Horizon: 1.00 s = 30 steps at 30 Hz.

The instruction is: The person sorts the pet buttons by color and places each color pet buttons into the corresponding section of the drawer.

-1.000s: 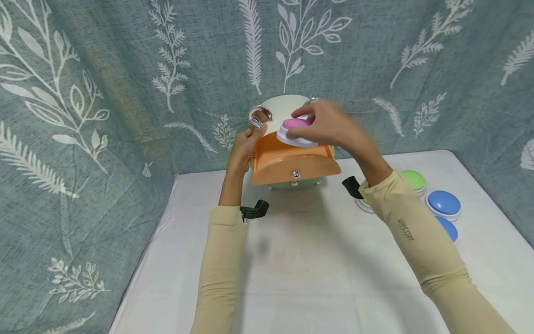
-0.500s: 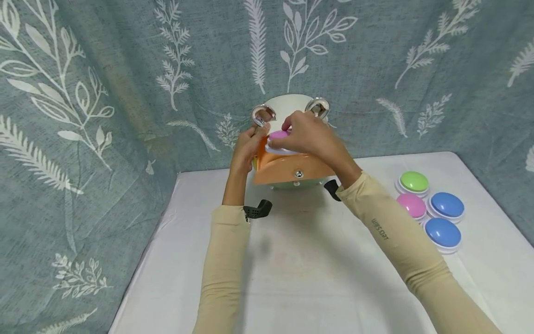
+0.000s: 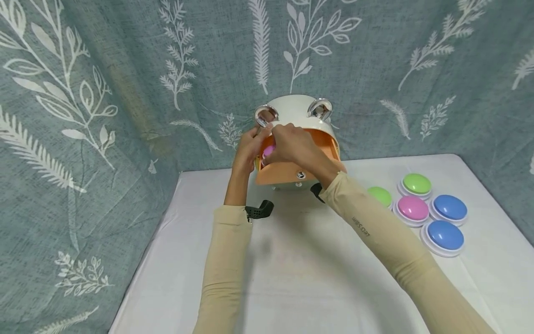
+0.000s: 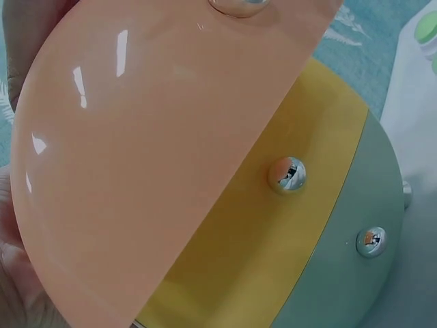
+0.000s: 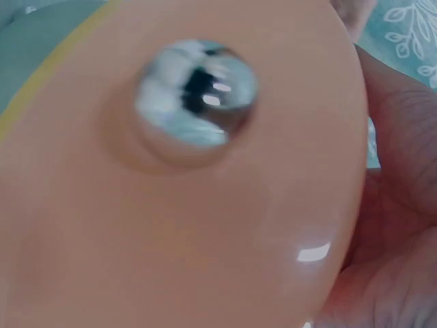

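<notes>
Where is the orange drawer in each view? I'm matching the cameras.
Head: orange drawer at centre, pulled out under both hands.
Left wrist: its curved front fills the upper left.
Right wrist: its front fills nearly the whole picture.
Shared landmark: the drawer's chrome knob.

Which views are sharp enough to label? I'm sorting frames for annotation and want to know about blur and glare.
Head view: evenly lit and sharp, with soft shadows of the arms on the white table. Left wrist view: crisp, with small white glare streaks on the orange drawer. Right wrist view: too close, so the chrome knob and drawer front are soft and out of focus, with one glare spot.
</notes>
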Motion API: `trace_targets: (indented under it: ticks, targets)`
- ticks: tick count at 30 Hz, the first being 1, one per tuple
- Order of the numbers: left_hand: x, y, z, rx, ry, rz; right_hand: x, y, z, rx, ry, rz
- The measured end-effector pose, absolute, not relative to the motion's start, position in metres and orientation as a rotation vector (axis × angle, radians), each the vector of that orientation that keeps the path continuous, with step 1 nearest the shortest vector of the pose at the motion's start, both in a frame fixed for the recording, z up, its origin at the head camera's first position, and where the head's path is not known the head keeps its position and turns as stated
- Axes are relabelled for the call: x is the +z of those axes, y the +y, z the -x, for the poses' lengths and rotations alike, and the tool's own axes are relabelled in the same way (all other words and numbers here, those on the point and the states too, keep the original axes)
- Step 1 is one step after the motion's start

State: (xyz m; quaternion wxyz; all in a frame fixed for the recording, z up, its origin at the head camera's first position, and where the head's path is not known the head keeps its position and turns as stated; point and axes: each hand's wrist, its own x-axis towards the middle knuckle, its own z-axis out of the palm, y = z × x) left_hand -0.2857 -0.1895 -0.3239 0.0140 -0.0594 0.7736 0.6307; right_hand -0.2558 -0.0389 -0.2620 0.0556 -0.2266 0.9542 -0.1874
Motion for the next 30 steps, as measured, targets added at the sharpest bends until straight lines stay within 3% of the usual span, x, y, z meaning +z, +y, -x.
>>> trace_targets:
  ticks: [13, 19, 25, 30]
  targets:
    - [-0.327, -0.186, 0.286, 1.968, 2.445, 0.141, -0.264, -0.019, 0.258, -0.676, 2.770, 0.838]
    - [-0.326, -0.189, 0.286, 1.977, 2.426, 0.172, -0.266, 0.002, 0.236, -0.842, 2.979, 0.825]
    - [-0.323, -0.189, 0.287, 1.989, 2.392, 0.173, -0.272, 0.053, 0.212, -1.091, 3.222, 0.644]
    - [-0.322, -0.188, 0.288, 1.988, 2.378, 0.186, -0.304, 0.120, 0.204, -1.041, 3.315, 0.390]
